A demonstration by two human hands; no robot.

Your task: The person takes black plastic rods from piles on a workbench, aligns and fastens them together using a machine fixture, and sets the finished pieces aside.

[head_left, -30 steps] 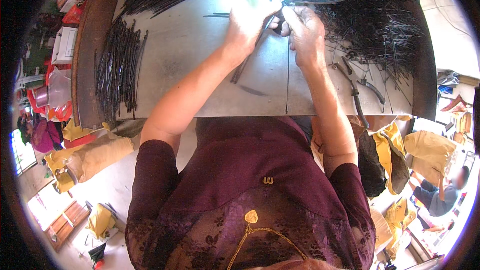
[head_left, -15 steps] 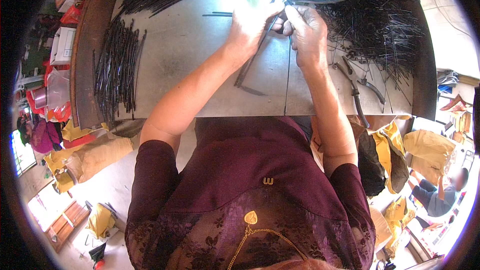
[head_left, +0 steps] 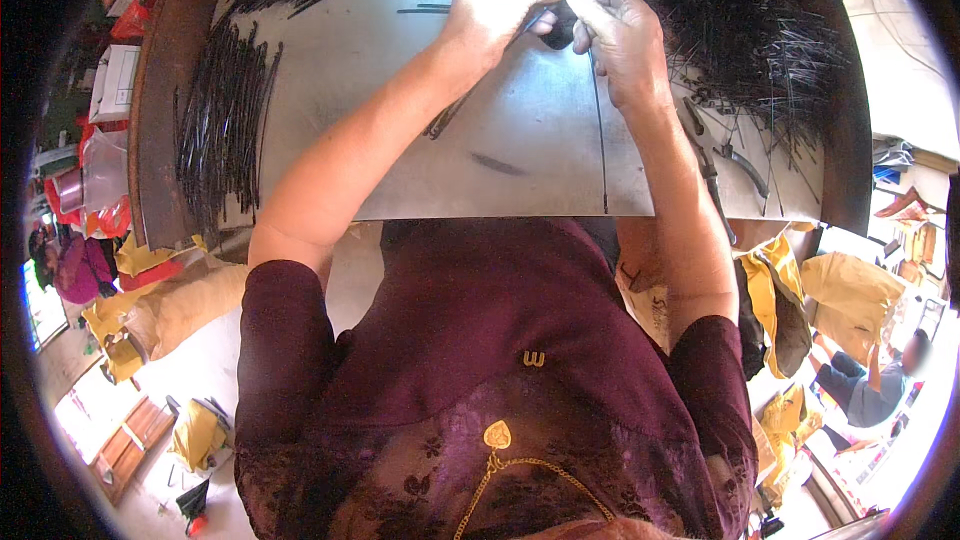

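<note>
Black rods [head_left: 222,125] lie left on the counter [head_left: 340,55]; the left hand [head_left: 490,18] has its grip pinching dark rods [head_left: 441,123]; a gold letter-shaped emblem [head_left: 534,359] marks the shirt [head_left: 470,310]; a thin rod [head_left: 603,145] runs nearward over the counter from the right hand [head_left: 630,40], grip pinched; pliers [head_left: 746,168] lie partly behind its forearm [head_left: 685,190].
</note>
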